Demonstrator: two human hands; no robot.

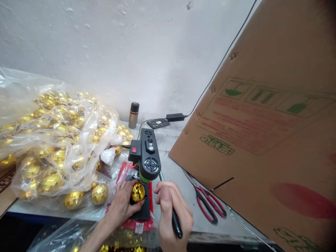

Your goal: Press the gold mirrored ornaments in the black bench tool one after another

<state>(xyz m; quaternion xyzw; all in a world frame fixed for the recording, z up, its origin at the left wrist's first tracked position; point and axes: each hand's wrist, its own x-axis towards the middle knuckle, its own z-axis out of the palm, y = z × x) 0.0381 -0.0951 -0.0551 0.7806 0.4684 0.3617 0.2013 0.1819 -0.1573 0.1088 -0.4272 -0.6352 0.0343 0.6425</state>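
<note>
Ball of shiny gold mirror facets (138,192) in the left hand (125,200), thumb and fingers curled around its sides, over a flat black base plate (144,212). Just beyond that hand, black oblong machine head with round vents (150,155), above the ball; whether touching, impossible to tell. Right hand (174,211) closed in a fist around a metal lever with black grip (177,225). Left of the left hand, clear plastic bag full of gold faceted balls (60,140). Right of the right hand, red-and-black-handled scissors (210,207) beside a large brown cardboard box (252,122).
</note>
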